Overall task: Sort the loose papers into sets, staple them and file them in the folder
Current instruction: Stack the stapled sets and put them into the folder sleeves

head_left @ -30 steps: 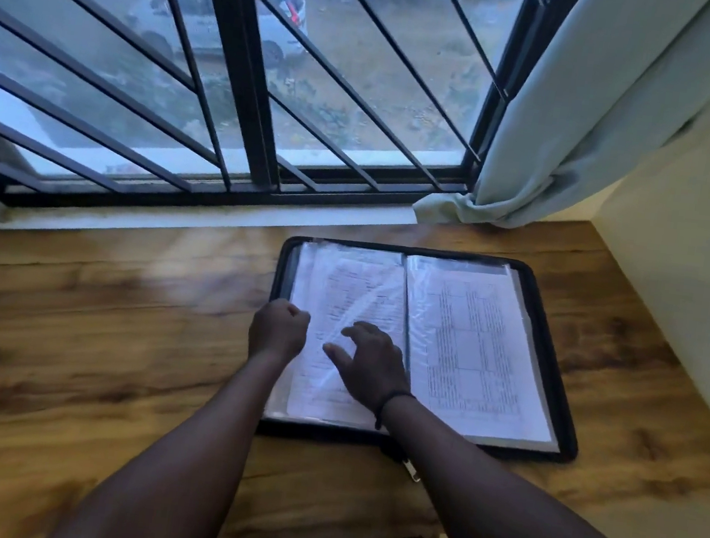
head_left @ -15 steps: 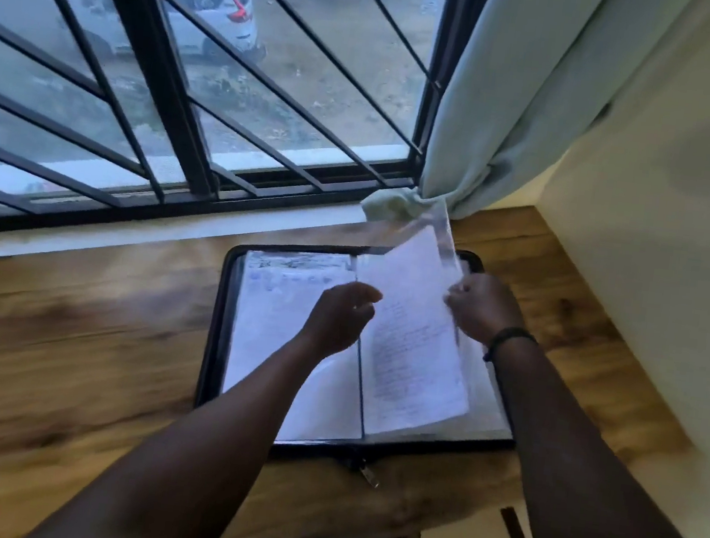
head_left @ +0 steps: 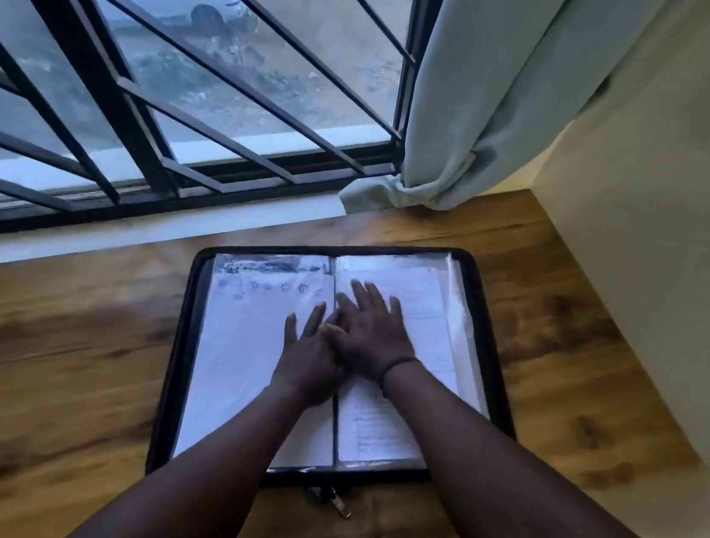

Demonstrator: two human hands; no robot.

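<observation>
Under both palms, the open folder (head_left: pixel 180 363) flat on the wooden table (head_left: pixel 42 364), papers in clear sleeves. Left hand (head_left: pixel 311 353) and right hand (head_left: pixel 374 333) pressed side by side at the spine, fingers straight, touching. Beyond the fingertips, barred window (head_left: pixel 143 86) and curtain (head_left: pixel 476 105).

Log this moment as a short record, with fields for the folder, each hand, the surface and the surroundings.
folder: black zip folder, lying open flat, clear sleeves holding printed pages
left hand: left hand flat on the left page beside the spine, fingers straight
right hand: right hand flat on the right page, overlapping the left hand, dark wristband
surface: wooden table
zip pull: metal zip pull at the folder's near edge
surroundings: barred window behind; pale curtain at right
</observation>
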